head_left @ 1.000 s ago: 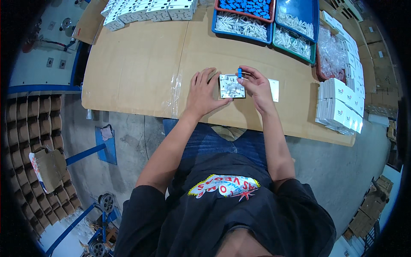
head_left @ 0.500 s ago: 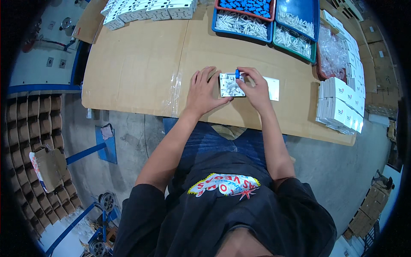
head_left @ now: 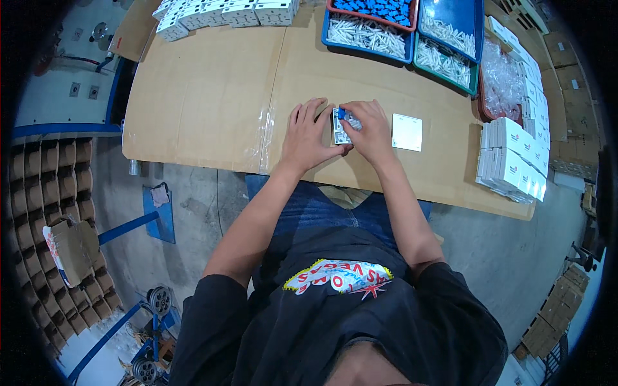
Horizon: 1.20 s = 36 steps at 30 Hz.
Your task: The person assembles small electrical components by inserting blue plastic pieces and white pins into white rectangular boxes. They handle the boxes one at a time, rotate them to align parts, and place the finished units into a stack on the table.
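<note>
**Inspector:** Position and orientation of the work piece?

**Assistant:** A small white module (head_left: pixel 340 127) lies on the cardboard-covered table (head_left: pixel 206 96), near its front edge and directly ahead of the person. It reads as roughly rectangular, with the long axis running away from the person. A small blue part (head_left: pixel 340 114) sits at its far end.

**Inspector:** Hands?

**Assistant:** The left hand (head_left: pixel 308 136) lies flat beside the module, fingers spread and extended, thumb against the module's near edge. The right hand (head_left: pixel 368 128) is curled over the module's right side, fingertips closed on the blue part. How firm that pinch is cannot be told.

**Inspector:** Materials nearby?

**Assistant:** A flat white square plate (head_left: pixel 407 132), smooth, lies just right of the right hand. Stacked white boxes (head_left: pixel 512 161) stand at the table's right end. Along the far edge, blue trays (head_left: pixel 368 32) hold pale stick-shaped parts, and a red-rimmed tray (head_left: pixel 374 8) holds blue pieces.

**Inspector:** Surface and room?

**Assistant:** Brown corrugated sheets joined with clear tape; grey concrete floor (head_left: pixel 515 257); a cardboard divider grid (head_left: pixel 45 212) on the left.
</note>
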### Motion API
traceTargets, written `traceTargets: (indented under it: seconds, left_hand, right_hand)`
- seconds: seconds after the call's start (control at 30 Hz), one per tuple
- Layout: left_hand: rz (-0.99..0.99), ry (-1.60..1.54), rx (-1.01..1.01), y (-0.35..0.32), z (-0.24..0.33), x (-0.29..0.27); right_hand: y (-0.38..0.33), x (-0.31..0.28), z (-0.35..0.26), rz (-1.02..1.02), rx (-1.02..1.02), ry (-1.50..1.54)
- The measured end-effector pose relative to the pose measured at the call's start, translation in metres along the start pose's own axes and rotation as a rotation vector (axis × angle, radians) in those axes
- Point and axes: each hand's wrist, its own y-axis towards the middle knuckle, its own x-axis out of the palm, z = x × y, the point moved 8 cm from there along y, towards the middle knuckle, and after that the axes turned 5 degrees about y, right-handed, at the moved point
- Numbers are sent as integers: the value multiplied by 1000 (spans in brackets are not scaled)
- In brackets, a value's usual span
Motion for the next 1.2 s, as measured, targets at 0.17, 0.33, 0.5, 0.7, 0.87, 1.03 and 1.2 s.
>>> traceTargets:
  seconds: [0.17,0.33,0.5,0.7,0.87,1.03,1.2]
  left_hand:
    - [-20,18,-3,0,0,0]
    - [-19,-6,-11,0,-1,0]
    - [-9,-4,-2,0,0,-1]
    - [-11,-4,-3,0,0,0]
    - [-11,-2,1,-1,-2,1]
    - [-24,21,-4,0,-2,3]
    - [-22,25,-4,-1,-2,3]
  right_hand:
    - [-2,6,2,-5,-2,-18]
    - [-1,6,-1,1,6,-32]
    - [-3,5,-1,16,8,-65]
    - [-4,5,-2,32,-9,-87]
    - [-6,6,-4,61,-8,-113]
    - [-8,8,-1,40,-8,-122]
    - [-8,9,3,14,-24,-158]
